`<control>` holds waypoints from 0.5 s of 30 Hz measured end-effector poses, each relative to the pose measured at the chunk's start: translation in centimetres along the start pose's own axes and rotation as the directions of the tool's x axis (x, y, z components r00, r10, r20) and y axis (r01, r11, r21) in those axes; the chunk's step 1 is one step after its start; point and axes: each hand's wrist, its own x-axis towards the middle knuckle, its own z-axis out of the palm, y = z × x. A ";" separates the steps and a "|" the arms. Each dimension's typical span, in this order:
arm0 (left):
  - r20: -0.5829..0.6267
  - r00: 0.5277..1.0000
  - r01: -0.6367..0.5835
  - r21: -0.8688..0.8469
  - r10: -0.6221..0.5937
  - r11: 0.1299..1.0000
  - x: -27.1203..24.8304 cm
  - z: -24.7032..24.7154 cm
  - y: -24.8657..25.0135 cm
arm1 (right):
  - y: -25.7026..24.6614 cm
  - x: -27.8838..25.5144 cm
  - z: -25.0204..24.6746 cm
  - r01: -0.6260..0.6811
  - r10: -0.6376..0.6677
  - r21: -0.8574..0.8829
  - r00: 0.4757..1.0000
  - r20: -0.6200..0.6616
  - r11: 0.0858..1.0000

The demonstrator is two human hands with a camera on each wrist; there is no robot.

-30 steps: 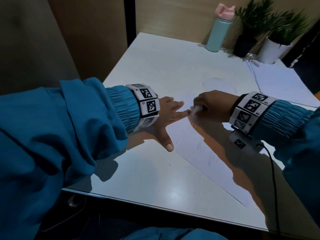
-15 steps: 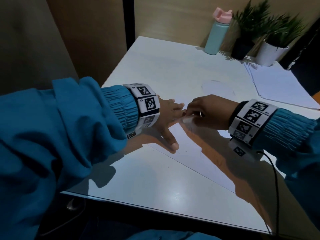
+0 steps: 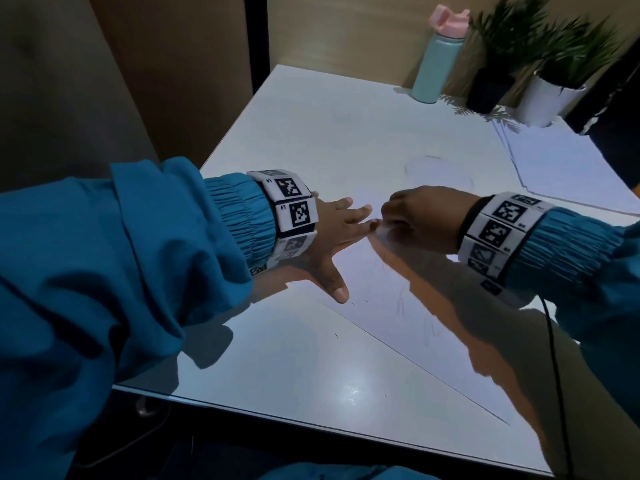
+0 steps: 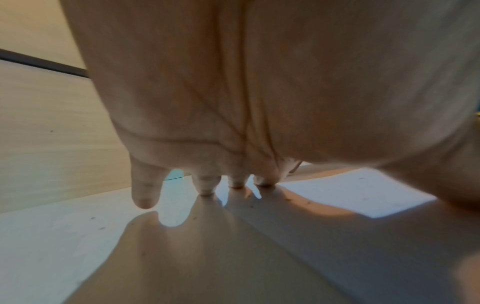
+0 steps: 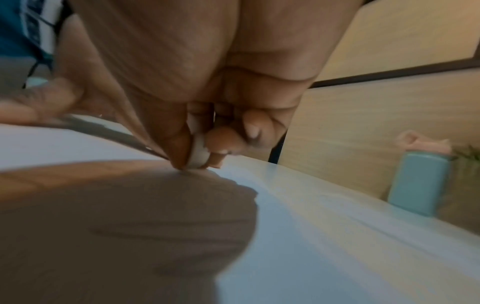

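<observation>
White eraser [image 5: 198, 152] pinched onto a sheet of paper [image 3: 398, 306]

Fingers [image 5: 176, 144] of the right hand [image 3: 422, 220] pinch the eraser, its tip touching the sheet of paper on the desk [image 3: 294, 358]. Just beside it, the left hand [image 3: 332, 237] lies flat on the sheet with its fingers straight and spread. A teal water bottle [image 3: 437, 65] stands at the far edge.

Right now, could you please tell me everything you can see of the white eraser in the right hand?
The white eraser is a small, pale, rubbery-looking piece with a rounded lower end. The right hand pinches it between thumb and fingertips, nearly upright, so most of it is hidden. Its tip meets the sheet of paper, close to the outstretched fingers of the left hand.
</observation>
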 end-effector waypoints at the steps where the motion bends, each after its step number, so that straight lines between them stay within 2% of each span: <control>1: 0.000 1.000 -0.004 -0.009 0.004 1.000 0.0 0.1 -0.1 | -0.1 0.0 0.2 0.001 -0.001 -0.018 1.000 -0.009 1.000; 4: 0.015 1.000 -0.024 -0.038 0.025 0.999 -0.1 0.0 -0.3 | -3.5 -1.1 1.2 0.150 -0.144 0.055 0.986 -0.088 0.987; 6: 0.028 0.999 -0.036 -0.004 0.036 0.999 0.1 -0.2 -0.3 | -4.2 -1.5 0.9 0.198 -0.196 0.074 0.980 -0.023 0.977; 9: 0.039 0.999 -0.033 0.055 0.031 0.998 0.3 -0.5 0.1 | -0.9 0.0 0.2 0.027 -0.026 -0.032 0.999 0.037 0.999; 11: 0.049 0.999 -0.026 0.070 0.022 0.997 0.4 -0.6 0.2 | -0.2 0.0 0.1 -0.003 0.003 -0.072 1.000 0.009 0.997; 13: 0.060 0.998 -0.028 0.058 0.025 0.998 0.3 -0.8 0.2 | -2.1 -0.9 0.9 0.113 -0.115 -0.038 0.993 -0.040 0.993; 15: 0.066 0.997 -0.031 0.046 0.028 0.998 0.1 -1.0 0.2 | -4.3 -2.1 1.2 0.204 -0.204 -0.001 0.979 -0.008 0.979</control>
